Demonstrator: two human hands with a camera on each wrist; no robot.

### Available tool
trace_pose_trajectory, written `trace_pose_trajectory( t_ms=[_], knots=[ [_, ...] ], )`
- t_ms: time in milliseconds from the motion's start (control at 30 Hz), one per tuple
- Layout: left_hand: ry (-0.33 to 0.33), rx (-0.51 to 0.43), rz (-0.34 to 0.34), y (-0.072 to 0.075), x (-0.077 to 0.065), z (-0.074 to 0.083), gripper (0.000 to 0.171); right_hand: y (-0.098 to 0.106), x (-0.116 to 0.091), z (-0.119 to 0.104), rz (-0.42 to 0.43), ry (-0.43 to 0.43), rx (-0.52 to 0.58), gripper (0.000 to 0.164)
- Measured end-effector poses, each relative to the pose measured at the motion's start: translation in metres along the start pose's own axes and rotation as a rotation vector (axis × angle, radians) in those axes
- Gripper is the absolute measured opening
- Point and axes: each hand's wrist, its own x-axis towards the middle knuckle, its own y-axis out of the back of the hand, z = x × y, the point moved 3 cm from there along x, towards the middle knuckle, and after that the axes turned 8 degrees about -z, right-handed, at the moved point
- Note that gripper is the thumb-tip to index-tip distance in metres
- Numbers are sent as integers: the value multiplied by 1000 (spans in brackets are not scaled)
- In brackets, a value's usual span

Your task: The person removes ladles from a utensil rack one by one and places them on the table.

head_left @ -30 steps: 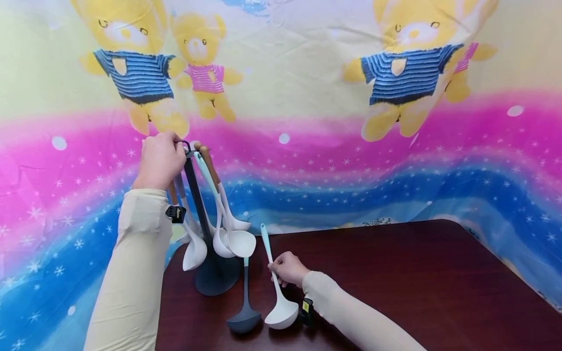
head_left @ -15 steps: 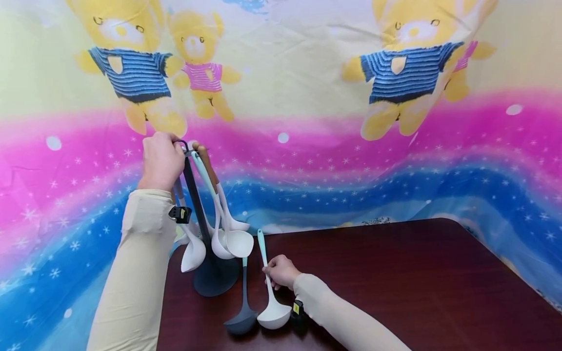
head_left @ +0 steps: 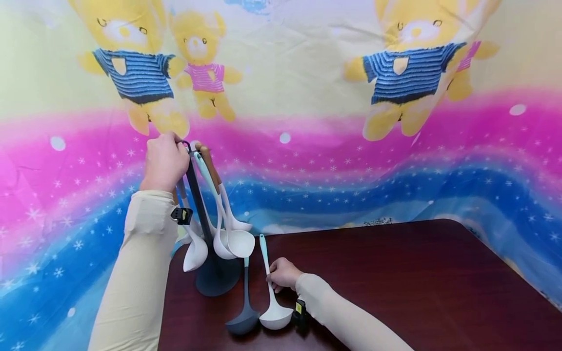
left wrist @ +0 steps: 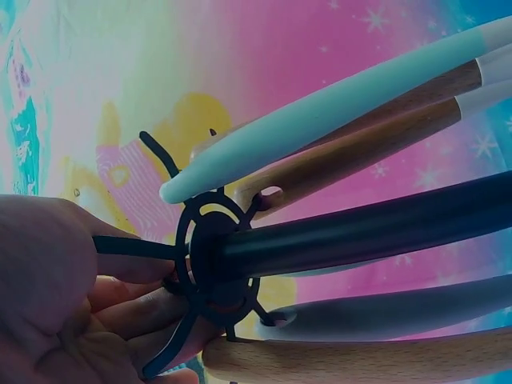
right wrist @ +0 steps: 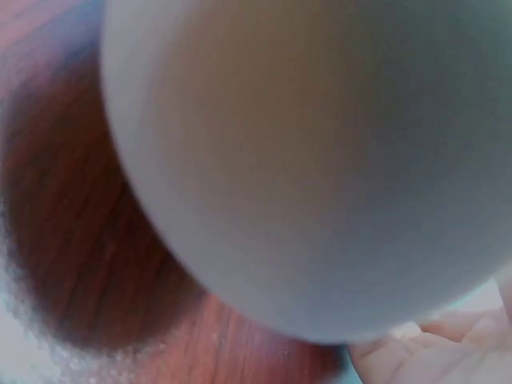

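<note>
At the top of a black utensil stand [head_left: 199,204], my left hand [head_left: 166,161] grips the hooked ring [left wrist: 220,256]. In the left wrist view its fingers lie among the hooks. Several ladles hang there, among them one with a mint handle [left wrist: 320,116] and others with wooden handles [left wrist: 360,152]. My right hand [head_left: 284,274] pinches the shaft of a white ladle [head_left: 276,314] with a mint handle end, to the right of a dark grey ladle [head_left: 244,319]. The white bowl [right wrist: 296,160] fills most of the right wrist view and hides much of that hand.
The dark brown table [head_left: 395,278] extends to the right, its back edge near a patterned cloth backdrop [head_left: 307,161] printed with bears. The stand's round black base [head_left: 217,280] sits at the table's left side, just behind the grey ladle.
My right hand has shifted slightly left and down with the white ladle, closer to the grey ladle. The left hand stays at the stand's top.
</note>
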Motion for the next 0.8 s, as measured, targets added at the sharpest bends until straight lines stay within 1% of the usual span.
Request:
trace_pose_trajectory(
  t_ms=[167, 267, 400, 567, 800],
  knots=[
    [12, 4, 9, -2, -1, 0, 34, 0, -1, 2, -18, 8, 33, 23],
    [16, 10, 12, -3, -1, 0, 34, 3, 0, 2, -16, 15, 54, 29],
    [19, 29, 12, -3, -1, 1, 33, 6, 0, 3, -18, 15, 78, 31],
    [18, 38, 17, -3, -2, 2, 33, 7, -2, 3, -33, 9, 79, 32],
    [8, 46, 32, -3, -1, 1, 32, 13, -6, -7, -21, 52, 46, 29]
  ],
)
